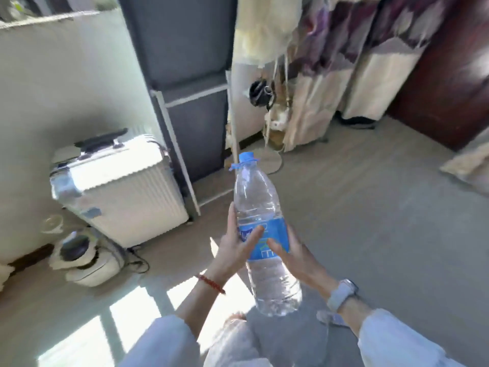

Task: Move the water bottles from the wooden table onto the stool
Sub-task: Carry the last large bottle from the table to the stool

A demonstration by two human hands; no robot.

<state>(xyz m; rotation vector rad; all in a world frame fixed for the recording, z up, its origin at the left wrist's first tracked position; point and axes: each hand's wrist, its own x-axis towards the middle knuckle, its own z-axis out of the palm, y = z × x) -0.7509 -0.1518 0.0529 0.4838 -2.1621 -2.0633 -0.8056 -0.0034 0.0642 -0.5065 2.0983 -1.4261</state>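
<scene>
Floor (370,234), grey-beige, takes up most of the view, sun patches on it at the lower left. Pale wall (53,88) on the left side. Dark grey cabinet (190,75) with light frame bars stands against the far wall, centre top. Patterned curtains (357,62) (purple and cream) hang at top right, a dark red-brown door or panel (449,75) just beside them at the right edge. White ribbed suitcase (119,192) with a black handle stands on the floor at the left wall, just beside the cabinet's lower corner. A white and dark appliance (82,255) with a cord sits on the floor in front of the suitcase, too blurred to name.

Water bottle (264,234): clear plastic, blue cap, blue label, held in the air over the floor at frame centre, tilted with cap away from the person and base toward them. No table or stool in view.

Left hand (235,250) grasps the bottle at the label from the left, thumb across the front, fingers behind; red bracelet (211,283) on that wrist. Right hand (299,255) is on the label's right side, thumb laid on the label, fingers behind the bottle (how far they wrap is hidden). Grey watch (341,294) on the right wrist. Light sleeves on both arms at the bottom edge.
</scene>
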